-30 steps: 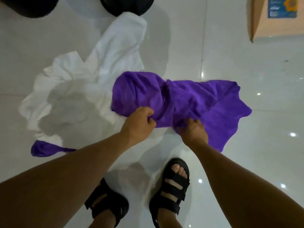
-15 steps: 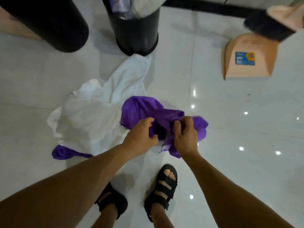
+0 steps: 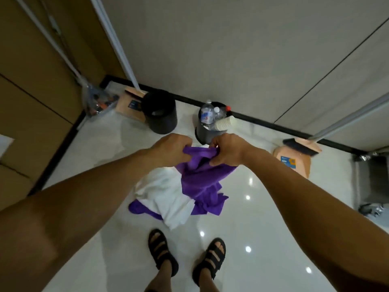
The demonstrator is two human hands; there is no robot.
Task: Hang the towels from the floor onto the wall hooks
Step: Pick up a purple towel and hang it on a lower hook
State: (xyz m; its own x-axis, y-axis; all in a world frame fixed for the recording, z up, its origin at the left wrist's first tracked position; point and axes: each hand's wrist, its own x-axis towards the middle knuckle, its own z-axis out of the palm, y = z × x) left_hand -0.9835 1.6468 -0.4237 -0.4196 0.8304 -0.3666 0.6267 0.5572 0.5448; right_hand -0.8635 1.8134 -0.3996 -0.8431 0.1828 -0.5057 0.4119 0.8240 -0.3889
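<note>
Purple towel [image 3: 202, 178] is hanging from my 2 hands at about the middle of the view, gathered at its top edge. Its lower folds are draping down in front of the white towel [image 3: 164, 194] that is lying crumpled on the floor [image 3: 273, 207]; I cannot tell whether the tail is clear of the tiles. I am gripping it with my left hand [image 3: 170, 151] and right hand [image 3: 228, 150] close together, almost touching, because bunching 1 edge into a narrow neck should give me something compact to slip over a hook. On both hands the fingers [image 3: 213, 144] are curling round the cloth and the thumbs are pressing in from below, so nothing is spread or loose. Both arms are reaching forward and slightly down from my shoulders, elbows nearly straight, wrists turning inward toward each other, knuckles facing up. I am standing upright in black sandals [image 3: 162, 251] just short of the pile. Another purple piece [image 3: 139, 208] is peeking out from under the white towel's near-left side. No hooks are showing on the grey wall [image 3: 231, 49] ahead, so I judge I am only starting on towel 1, and the white one is waiting its turn.
</note>
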